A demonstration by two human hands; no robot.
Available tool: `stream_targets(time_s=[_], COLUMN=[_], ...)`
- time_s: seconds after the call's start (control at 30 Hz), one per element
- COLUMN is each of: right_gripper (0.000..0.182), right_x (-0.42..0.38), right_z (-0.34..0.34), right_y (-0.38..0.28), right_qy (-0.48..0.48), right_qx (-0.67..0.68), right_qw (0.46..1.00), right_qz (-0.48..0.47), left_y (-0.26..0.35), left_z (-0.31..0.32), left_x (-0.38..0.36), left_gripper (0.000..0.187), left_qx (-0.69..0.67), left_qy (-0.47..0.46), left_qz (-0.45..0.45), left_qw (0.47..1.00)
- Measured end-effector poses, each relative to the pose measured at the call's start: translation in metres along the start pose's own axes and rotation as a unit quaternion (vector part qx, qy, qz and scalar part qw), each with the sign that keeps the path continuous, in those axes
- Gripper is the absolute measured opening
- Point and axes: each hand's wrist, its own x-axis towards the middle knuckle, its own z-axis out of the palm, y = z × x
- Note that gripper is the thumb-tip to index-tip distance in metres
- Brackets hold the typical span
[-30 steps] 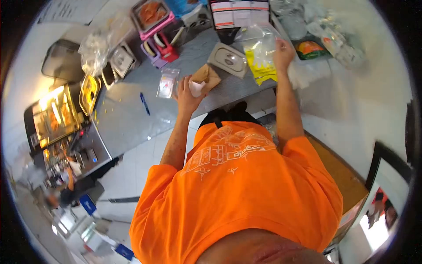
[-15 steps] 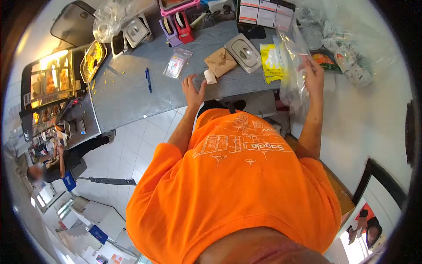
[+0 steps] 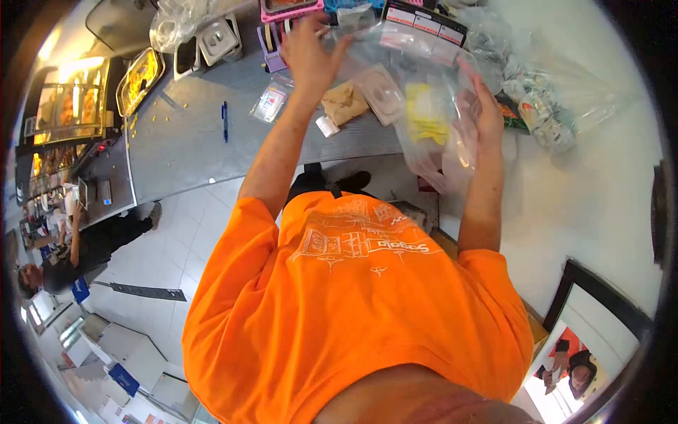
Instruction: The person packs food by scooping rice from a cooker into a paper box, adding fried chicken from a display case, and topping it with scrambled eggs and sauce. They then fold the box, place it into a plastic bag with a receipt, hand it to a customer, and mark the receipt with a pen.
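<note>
A large clear plastic bag [image 3: 438, 88] is spread out above the counter, with a yellow packet [image 3: 426, 113] and a steel lid [image 3: 381, 95] showing through it. My right hand [image 3: 487, 116] holds the bag along its right side, fingers pointing away from me. My left hand [image 3: 311, 60] is raised at the bag's far left, thumb and fingers apart, overlapping the purple and pink tape dispensers [image 3: 271, 49]. Nearer me lie a folded brown paper [image 3: 345, 102], a small white piece [image 3: 327, 126] and a small clear packet [image 3: 270, 103].
A blue pen [image 3: 224, 121] lies on the grey counter [image 3: 180, 152]. Steel containers [image 3: 216, 39] and a tray of yellow food [image 3: 141, 81] stand at the left, beside a lit display case [image 3: 70, 106]. Crumpled plastic bags [image 3: 544, 106] rest against the wall. A co-worker [image 3: 63, 261] is at far left.
My left hand has moved up and away from the counter's near edge to the tape dispensers. The clear bag has swung left and spread out, and my right hand has shifted slightly left with it.
</note>
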Motion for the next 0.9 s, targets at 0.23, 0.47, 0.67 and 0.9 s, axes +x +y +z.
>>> stream_targets(time_s=[0.23, 0.47, 0.67, 0.9], right_gripper=[0.038, 0.054, 0.052, 0.017], right_x=[-0.012, -0.026, -0.022, -0.117], right_z=[0.065, 0.142, 0.216, 0.366], right_y=[0.032, 0.074, 0.121, 0.202], right_qy=[0.121, 0.013, -0.111, -0.433], right_qx=[0.08, 0.079, 0.19, -0.415], right_qw=[0.988, 0.997, 0.971, 0.797], right_qz=[-0.044, 0.01, 0.094, -0.069], left_y=[0.085, 0.008, -0.066, -0.136], left_z=[-0.052, -0.074, -0.238, -0.336], left_x=[-0.12, -0.165, -0.19, -0.273], left_gripper=[0.069, 0.029, 0.013, 0.02], left_qx=[-0.019, -0.227, -0.224, -0.45], left_qy=[-0.2, 0.0, -0.107, -0.013], left_qz=[0.211, 0.057, -0.14, -0.389], left_qw=[0.957, 0.972, 0.959, 0.804])
